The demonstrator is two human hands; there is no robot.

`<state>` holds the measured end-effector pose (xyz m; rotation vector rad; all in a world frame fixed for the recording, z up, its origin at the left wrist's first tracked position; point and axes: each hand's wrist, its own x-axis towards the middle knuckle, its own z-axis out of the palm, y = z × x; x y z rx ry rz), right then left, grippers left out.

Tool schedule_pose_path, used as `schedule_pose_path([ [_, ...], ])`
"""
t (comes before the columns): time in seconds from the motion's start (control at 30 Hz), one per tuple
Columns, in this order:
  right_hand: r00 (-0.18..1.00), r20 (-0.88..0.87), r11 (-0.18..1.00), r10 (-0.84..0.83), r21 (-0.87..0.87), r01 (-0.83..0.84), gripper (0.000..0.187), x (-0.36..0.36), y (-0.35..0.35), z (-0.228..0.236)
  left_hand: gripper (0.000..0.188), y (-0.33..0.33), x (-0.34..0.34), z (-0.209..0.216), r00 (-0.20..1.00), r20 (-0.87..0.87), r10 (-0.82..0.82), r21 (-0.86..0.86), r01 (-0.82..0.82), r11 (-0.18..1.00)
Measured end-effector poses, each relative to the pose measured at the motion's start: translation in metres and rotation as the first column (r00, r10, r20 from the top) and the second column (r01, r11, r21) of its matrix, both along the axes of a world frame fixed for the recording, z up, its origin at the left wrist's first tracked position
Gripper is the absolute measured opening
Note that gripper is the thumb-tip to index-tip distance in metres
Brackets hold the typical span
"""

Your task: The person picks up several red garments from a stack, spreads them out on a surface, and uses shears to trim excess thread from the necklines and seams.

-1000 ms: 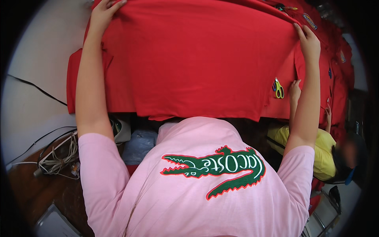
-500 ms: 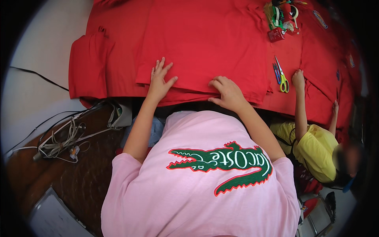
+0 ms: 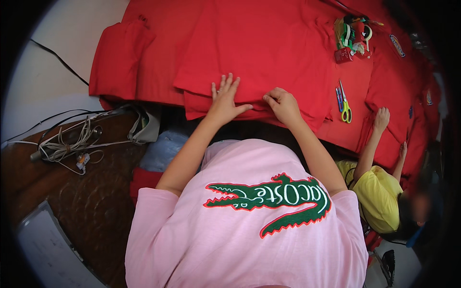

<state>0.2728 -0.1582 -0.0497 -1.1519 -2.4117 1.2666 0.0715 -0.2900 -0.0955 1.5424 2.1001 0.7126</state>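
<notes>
A large folded piece of red cloth (image 3: 259,53) lies in front of me, with its layered near edge toward my body. My left hand (image 3: 225,103) rests flat on that edge, fingers spread and thumb pointing right. Just to its right, my right hand (image 3: 284,106) has its fingers curled and the thumb and forefinger pinched at the cloth near the hem. The fingertips partly hide what they grip.
Yellow-handled scissors (image 3: 345,105) and a blue thread snipper (image 3: 339,98) lie to the right. Beyond stands a holder of tape rolls (image 3: 353,36). A person in a yellow top (image 3: 379,197) handles red cloth at the right. Bundled cables (image 3: 72,139) lie at lower left.
My left hand has slid right along the cloth, closer to my right hand. My right hand's fingers have drawn together into a pinch. The view has tilted slightly.
</notes>
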Motion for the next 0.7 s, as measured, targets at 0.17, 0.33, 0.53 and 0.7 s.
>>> schedule_pose_path([
  [0.17,0.744,-0.508,0.882,-0.434,-0.408,0.235,0.023,-0.001,0.016,0.08,0.067,0.047,-0.014,-0.012,0.93,-0.208,0.302,0.221,-0.256,0.941],
  [0.33,0.225,-0.766,0.795,-0.603,-0.601,0.084,0.026,0.103,0.081,0.161,0.046,0.044,-0.117,-0.016,0.802,-0.104,0.588,0.241,-0.554,0.797],
  [0.53,0.007,-0.786,0.726,-0.618,-0.567,0.39,0.025,0.264,0.062,0.109,0.05,0.026,-0.125,0.055,0.809,0.219,0.545,0.407,-0.583,0.703],
  [0.7,0.202,-0.496,0.473,-0.845,-0.516,0.714,0.011,0.275,-0.027,0.039,0.053,-0.02,-0.132,0.078,0.928,0.173,0.329,0.514,-0.37,0.774],
])
